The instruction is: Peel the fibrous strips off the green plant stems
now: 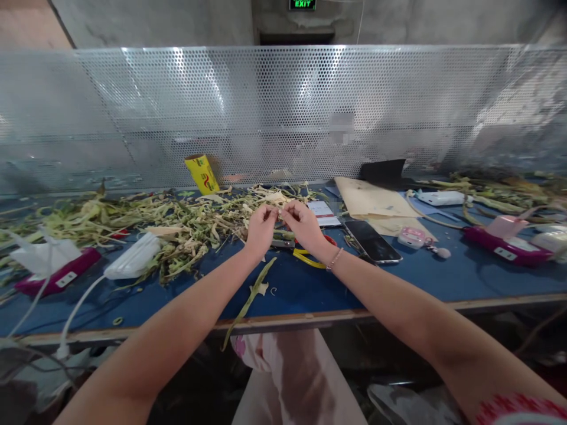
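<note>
My left hand (262,225) and my right hand (302,223) meet above the middle of the table, thumbs and fingers pinched together. Between the fingertips is a tiny pale piece (280,216), too small to name. Just behind and to the left of my hands spreads a heap of dried, greenish plant stalks (190,230). Below my right hand lie scissors (305,256) with yellow and red handles, partly hidden by that hand and wrist. A long green stalk (252,298) hangs over the table's front edge.
On the blue table (292,298) lie a black phone (372,241), a pink case (411,237), brown paper (376,200) and a white adapter (133,257). Purple power strips (62,271) with cables sit at both sides. A yellow box (202,175) leans near the perforated metal screen (283,112).
</note>
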`<state>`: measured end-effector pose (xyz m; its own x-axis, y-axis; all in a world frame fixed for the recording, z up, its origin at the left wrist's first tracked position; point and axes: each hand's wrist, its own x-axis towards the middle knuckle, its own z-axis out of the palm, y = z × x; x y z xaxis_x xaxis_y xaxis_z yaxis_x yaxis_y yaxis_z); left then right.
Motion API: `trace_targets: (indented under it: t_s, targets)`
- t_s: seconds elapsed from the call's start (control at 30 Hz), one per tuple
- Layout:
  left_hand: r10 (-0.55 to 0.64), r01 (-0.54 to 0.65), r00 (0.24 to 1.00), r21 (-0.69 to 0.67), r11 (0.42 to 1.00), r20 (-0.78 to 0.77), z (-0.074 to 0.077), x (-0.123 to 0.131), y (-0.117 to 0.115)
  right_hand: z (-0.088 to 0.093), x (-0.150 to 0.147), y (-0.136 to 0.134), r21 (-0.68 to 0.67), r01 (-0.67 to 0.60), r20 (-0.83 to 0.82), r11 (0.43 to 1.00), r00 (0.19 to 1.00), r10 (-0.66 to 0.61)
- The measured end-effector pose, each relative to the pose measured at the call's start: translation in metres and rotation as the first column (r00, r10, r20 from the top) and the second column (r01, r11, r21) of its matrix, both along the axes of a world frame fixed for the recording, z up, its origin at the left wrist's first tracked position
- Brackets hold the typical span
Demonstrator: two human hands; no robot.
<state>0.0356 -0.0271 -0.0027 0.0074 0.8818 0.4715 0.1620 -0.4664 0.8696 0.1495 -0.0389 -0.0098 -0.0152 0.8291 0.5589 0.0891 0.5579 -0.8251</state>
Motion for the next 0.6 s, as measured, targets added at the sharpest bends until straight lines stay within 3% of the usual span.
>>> trace_targets:
  t_s: [0.2, 0.37, 0.6]
  targets:
    - [0.131, -0.132, 0.984, -0.002, 0.991, -0.119, 0.0022, 0.0021, -0.0059, 0.0005, -0.0039, -0.0056, -0.002, -0.035, 0.017, 0.999, 0.999, 0.035]
    - [0.148, -0.136, 0.980, 0.095, 0.986, -0.131, 0.0006, 0.0030, -0.0089, -0.0002, -0.0052, -0.0071, 0.020, -0.004, 0.053, 1.000, 0.999, 0.003]
    - [0.088, -0.074, 0.992, 0.158, 0.985, -0.087, 0.0023, 0.0023, -0.0092, 0.0045, -0.0049, -0.0077, -0.069, -0.032, -0.079, 0.997, 0.996, 0.027]
